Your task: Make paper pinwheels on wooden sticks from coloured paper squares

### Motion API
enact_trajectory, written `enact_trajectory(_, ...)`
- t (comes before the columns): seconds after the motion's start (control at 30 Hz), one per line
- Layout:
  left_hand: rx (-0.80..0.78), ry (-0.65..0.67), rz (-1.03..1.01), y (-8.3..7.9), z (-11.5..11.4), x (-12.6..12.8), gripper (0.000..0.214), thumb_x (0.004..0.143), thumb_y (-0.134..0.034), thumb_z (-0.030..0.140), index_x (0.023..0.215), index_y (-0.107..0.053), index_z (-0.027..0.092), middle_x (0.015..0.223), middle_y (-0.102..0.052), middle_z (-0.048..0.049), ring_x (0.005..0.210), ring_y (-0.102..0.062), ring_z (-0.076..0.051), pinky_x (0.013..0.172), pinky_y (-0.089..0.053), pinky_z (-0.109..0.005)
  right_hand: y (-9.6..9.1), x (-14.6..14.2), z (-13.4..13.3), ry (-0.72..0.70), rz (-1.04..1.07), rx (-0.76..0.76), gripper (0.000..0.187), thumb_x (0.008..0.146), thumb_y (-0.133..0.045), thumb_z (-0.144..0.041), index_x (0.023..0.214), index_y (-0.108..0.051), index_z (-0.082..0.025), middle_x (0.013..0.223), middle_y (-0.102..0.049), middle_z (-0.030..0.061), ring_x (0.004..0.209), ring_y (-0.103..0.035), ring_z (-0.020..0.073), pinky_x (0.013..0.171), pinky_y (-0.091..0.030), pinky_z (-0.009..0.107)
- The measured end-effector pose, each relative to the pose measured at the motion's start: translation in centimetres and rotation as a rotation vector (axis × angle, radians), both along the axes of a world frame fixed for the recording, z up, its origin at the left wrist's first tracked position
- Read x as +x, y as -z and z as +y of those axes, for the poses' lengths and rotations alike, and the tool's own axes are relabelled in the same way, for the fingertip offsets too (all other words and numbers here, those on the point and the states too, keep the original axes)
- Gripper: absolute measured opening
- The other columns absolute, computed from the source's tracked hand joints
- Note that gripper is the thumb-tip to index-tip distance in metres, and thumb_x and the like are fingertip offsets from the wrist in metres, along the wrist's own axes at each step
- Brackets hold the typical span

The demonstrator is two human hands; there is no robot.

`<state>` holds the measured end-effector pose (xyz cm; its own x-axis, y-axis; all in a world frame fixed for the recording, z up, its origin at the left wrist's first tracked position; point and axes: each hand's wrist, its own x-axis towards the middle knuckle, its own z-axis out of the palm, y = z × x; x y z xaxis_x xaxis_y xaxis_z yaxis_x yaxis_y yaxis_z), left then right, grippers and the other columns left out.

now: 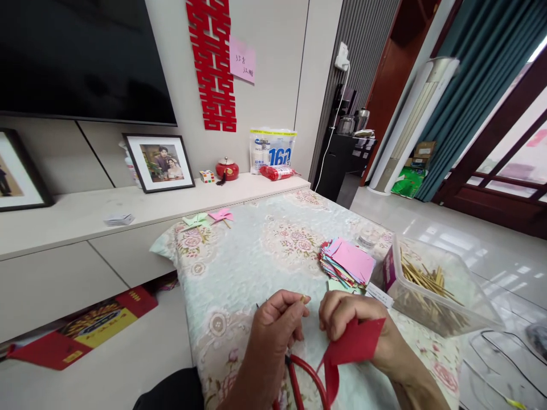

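My left hand is closed in a pinch on a thin wooden stick, whose tip shows at the fingertips. My right hand is curled shut on a folded piece of red paper that hangs down toward me. The two hands nearly touch over a floral tablecloth. Red-handled scissors lie on the cloth just below both hands. A stack of coloured paper squares, pink on top, lies right beyond my right hand.
A clear plastic box of wooden sticks stands at the right. A pink pinwheel and a green pinwheel lie at the table's far edge. Behind is a low cabinet with framed photos, a television and a red wall cutout.
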<state>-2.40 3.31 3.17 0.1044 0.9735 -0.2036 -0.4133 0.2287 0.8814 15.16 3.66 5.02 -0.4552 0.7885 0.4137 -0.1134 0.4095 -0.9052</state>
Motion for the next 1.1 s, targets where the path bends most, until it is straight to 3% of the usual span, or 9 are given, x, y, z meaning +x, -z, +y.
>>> enact_trajectory(0.1, 0.021, -0.011, 0.05, 0.0, 0.2, -0.3, 0.02, 0.071, -0.076, 0.034, 0.068, -0.068, 0.015, 0.057, -0.056, 0.0027, 0.049, -0.041, -0.006, 0.048, -0.031, -0.019, -0.2, -1.3, 0.2, 0.089, -0.02, 0.064, 0.011, 0.091, -0.067, -0.027, 0.083, -0.073, -0.023, 0.08, -0.064, 0.0033, 0.074, -0.06, 0.0181, 0.07, -0.047, 0.033)
enact_trajectory(0.37, 0.012, 0.015, -0.002, 0.4, 0.2, -0.5, 0.018, 0.067, -0.079, 0.031, 0.074, -0.074, 0.015, 0.059, -0.063, 0.0007, 0.052, -0.048, -0.008, 0.052, -0.037, -0.02, 3.3, -3.1, -0.5, 0.294, 0.017, 0.207, 0.009, 0.091, -0.064, -0.019, 0.087, -0.07, -0.025, 0.081, -0.064, 0.0021, 0.076, -0.06, 0.0178, 0.07, -0.046, 0.032)
enact_trajectory(0.5, 0.03, 0.048, -0.054, 0.6, 0.3, -0.3, 0.021, 0.066, -0.081, 0.031, 0.077, -0.076, 0.014, 0.07, -0.072, -0.0042, 0.064, -0.058, -0.012, 0.063, -0.044, -0.022, 3.6, -3.0, -0.5, 0.357, 0.031, 0.25, 0.01, 0.09, -0.065, -0.016, 0.087, -0.069, -0.024, 0.08, -0.065, 0.0018, 0.075, -0.061, 0.0177, 0.071, -0.047, 0.032)
enact_trajectory(0.77, 0.074, -0.007, 0.011, 0.5, 0.0, -0.1, 0.016, 0.064, -0.081, 0.025, 0.076, -0.076, 0.015, 0.067, -0.072, -0.0033, 0.063, -0.06, -0.013, 0.062, -0.045, -0.023, 4.2, -2.5, -0.4, 0.457, 0.014, 0.247, 0.007, 0.088, -0.07, -0.02, 0.082, -0.071, -0.024, 0.082, -0.061, 0.0031, 0.08, -0.06, 0.0193, 0.071, -0.048, 0.033)
enact_trajectory(1.1, 0.351, -0.048, 0.225, 1.1, -0.3, -0.2, 0.006, 0.076, -0.072, 0.021, 0.077, -0.078, 0.019, 0.076, -0.068, -0.0043, 0.07, -0.064, -0.017, 0.063, -0.05, -0.025, 4.0, -2.5, -0.5, 0.486, 0.018, 0.23, 0.006, 0.087, -0.071, -0.023, 0.082, -0.071, -0.026, 0.082, -0.06, 0.0018, 0.078, -0.059, 0.0182, 0.07, -0.046, 0.031)
